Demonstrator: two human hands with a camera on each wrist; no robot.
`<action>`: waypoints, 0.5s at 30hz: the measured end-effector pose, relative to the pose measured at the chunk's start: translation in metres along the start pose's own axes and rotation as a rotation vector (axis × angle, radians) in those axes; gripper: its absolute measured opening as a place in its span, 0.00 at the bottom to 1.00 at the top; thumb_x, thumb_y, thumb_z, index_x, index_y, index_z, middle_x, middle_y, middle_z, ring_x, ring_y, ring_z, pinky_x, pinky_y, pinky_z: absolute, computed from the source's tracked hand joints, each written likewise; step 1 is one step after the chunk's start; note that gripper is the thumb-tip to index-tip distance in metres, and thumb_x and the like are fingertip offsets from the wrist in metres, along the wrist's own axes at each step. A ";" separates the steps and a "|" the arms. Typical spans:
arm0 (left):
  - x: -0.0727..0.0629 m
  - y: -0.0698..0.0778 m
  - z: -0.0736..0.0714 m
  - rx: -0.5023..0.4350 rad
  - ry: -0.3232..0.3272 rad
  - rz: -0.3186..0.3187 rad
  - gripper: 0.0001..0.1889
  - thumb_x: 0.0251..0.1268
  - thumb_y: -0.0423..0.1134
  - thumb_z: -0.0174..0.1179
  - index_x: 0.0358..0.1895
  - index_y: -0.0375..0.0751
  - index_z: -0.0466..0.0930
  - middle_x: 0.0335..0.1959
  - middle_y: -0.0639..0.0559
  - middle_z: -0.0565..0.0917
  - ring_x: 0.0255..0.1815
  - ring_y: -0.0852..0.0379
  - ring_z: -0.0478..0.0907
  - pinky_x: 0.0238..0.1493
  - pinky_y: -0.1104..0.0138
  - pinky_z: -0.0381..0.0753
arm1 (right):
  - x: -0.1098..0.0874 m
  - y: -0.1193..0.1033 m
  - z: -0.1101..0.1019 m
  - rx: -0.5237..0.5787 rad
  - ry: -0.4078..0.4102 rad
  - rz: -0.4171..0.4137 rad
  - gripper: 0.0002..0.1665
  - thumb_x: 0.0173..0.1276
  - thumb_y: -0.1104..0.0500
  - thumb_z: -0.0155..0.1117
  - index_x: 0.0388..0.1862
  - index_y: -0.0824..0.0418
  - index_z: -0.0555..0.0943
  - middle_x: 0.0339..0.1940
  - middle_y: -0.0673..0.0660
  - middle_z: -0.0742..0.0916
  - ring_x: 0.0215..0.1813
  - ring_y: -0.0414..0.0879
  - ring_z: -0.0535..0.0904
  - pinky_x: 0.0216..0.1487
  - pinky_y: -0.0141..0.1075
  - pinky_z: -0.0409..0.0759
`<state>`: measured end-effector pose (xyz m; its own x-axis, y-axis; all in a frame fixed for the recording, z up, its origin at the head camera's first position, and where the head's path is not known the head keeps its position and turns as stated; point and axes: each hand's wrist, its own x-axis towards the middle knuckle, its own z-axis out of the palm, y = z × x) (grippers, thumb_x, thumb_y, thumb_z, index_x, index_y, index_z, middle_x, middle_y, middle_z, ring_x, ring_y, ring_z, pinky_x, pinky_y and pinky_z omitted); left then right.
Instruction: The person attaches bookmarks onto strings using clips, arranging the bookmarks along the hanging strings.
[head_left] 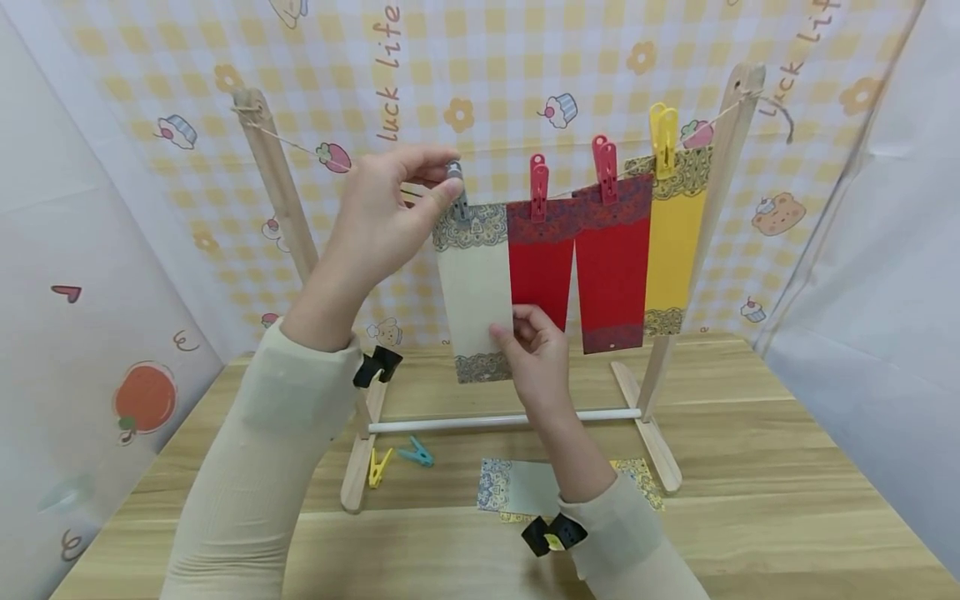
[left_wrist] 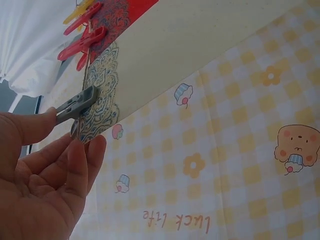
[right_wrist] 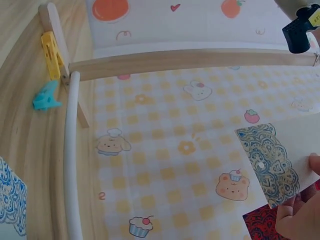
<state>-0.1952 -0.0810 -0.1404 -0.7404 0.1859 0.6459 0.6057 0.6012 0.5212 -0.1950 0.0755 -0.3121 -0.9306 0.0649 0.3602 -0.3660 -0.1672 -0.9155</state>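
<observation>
A cream card with patterned ends (head_left: 475, 283) hangs from the cord, its top edge in a grey clothespin (left_wrist: 80, 102). My left hand (head_left: 390, 204) holds that clothespin's upper end, thumb in front and fingers behind. Lower down, my right hand (head_left: 538, 358) pinches the card's right edge between thumb and fingers, just above the bottom pattern. Right of the cream card, two red cards (head_left: 613, 283) hang from red clothespins (head_left: 538, 187), then a yellow card (head_left: 677, 250) from yellow clothespins (head_left: 664, 142).
The wooden stand (head_left: 281, 183) carries the cord between two posts, with a white rod (head_left: 450, 422) low across it. On the table lie a yellow clothespin (head_left: 379, 467), a teal clothespin (head_left: 417, 452) and stacked patterned cards (head_left: 525, 487). A checked cloth (head_left: 480, 50) hangs behind.
</observation>
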 end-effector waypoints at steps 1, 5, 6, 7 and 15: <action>0.000 0.000 0.000 0.005 -0.001 -0.001 0.16 0.71 0.38 0.59 0.59 0.41 0.82 0.50 0.44 0.87 0.53 0.56 0.81 0.46 0.67 0.80 | 0.000 0.000 -0.001 0.001 -0.005 0.002 0.14 0.68 0.68 0.65 0.52 0.68 0.79 0.52 0.65 0.87 0.48 0.43 0.84 0.49 0.28 0.83; -0.001 0.001 0.001 -0.002 0.010 0.001 0.17 0.72 0.38 0.59 0.61 0.41 0.81 0.52 0.45 0.87 0.54 0.56 0.81 0.44 0.68 0.79 | -0.001 0.001 -0.003 0.002 -0.020 0.002 0.14 0.68 0.67 0.65 0.51 0.69 0.79 0.49 0.64 0.87 0.46 0.41 0.83 0.49 0.27 0.82; -0.001 0.001 0.001 -0.007 0.016 0.002 0.17 0.71 0.38 0.59 0.61 0.42 0.81 0.52 0.46 0.87 0.54 0.56 0.81 0.43 0.69 0.79 | -0.001 0.001 -0.004 -0.006 -0.021 0.002 0.13 0.68 0.67 0.65 0.51 0.69 0.79 0.47 0.63 0.87 0.45 0.40 0.83 0.49 0.26 0.82; -0.002 0.002 0.000 -0.012 0.022 0.003 0.17 0.71 0.38 0.59 0.60 0.42 0.81 0.51 0.46 0.87 0.54 0.57 0.81 0.42 0.70 0.78 | -0.002 0.001 -0.005 -0.015 -0.022 0.000 0.13 0.68 0.67 0.65 0.50 0.68 0.79 0.45 0.61 0.87 0.44 0.40 0.83 0.49 0.26 0.82; -0.011 0.005 -0.005 -0.041 0.085 0.028 0.15 0.71 0.35 0.58 0.58 0.41 0.83 0.50 0.48 0.88 0.51 0.58 0.81 0.38 0.75 0.79 | -0.004 0.003 -0.021 -0.023 -0.039 -0.016 0.11 0.69 0.67 0.65 0.48 0.69 0.79 0.36 0.51 0.87 0.39 0.41 0.84 0.46 0.31 0.84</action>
<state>-0.1825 -0.0836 -0.1422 -0.6966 0.1345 0.7047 0.6386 0.5641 0.5235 -0.1924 0.0951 -0.3200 -0.9242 0.0287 0.3808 -0.3808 -0.1434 -0.9135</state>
